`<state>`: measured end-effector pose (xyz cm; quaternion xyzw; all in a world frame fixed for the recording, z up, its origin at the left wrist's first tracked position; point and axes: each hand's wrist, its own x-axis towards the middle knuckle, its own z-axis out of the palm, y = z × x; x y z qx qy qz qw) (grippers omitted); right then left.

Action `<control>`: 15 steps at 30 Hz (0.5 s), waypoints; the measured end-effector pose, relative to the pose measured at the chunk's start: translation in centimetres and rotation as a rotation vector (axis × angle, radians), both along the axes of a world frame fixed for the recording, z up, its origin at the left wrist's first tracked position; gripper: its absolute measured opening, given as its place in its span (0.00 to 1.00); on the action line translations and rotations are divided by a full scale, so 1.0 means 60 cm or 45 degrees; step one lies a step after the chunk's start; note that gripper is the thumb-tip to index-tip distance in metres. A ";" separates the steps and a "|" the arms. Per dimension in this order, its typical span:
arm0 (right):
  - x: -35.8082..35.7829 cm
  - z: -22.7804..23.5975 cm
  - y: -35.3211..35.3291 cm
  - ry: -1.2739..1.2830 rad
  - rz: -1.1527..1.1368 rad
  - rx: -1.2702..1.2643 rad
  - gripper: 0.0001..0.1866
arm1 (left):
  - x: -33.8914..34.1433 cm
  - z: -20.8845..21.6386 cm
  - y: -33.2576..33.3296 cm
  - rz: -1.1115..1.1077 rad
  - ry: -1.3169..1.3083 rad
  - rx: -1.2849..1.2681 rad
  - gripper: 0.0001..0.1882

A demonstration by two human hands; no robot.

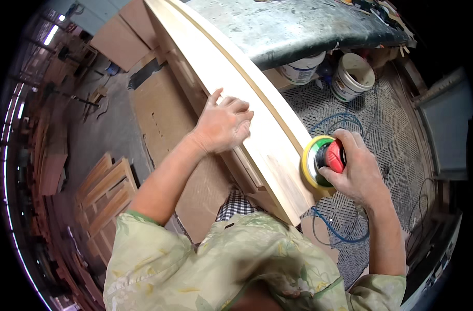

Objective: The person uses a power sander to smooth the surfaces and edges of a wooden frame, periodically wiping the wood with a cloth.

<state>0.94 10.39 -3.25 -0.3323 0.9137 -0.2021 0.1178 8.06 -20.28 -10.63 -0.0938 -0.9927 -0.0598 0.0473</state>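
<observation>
A long pale wooden panel (221, 62) with a tan groove running along it slants from the upper left down to my waist. My left hand (226, 122) lies on its left part, fingers bent and somewhat apart, holding no tool. At the panel's near right edge, my right hand (360, 168) is wrapped round the red and black body of a round sander (333, 157). The sander's yellow-rimmed disc (309, 163) is tilted on edge against the panel's side; whether it spins cannot be told.
A dark-topped table (293, 26) stands beyond the panel, with white buckets (353, 78) beneath it. A blue hose (345, 238) loops over the patterned floor covering at right. Slatted wooden frames (109, 192) lie at left, near flat brown sheeting (161, 119).
</observation>
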 end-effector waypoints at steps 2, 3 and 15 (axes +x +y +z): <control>-0.014 -0.004 0.016 -0.115 0.118 -0.066 0.29 | 0.021 0.005 0.056 0.005 0.017 -0.009 0.12; -0.020 -0.003 0.013 -0.142 0.138 -0.043 0.28 | 0.026 0.012 0.082 0.027 -0.030 -0.059 0.12; -0.096 0.003 -0.064 -0.060 0.641 0.093 0.29 | 0.039 0.014 0.167 0.583 0.036 -0.103 0.17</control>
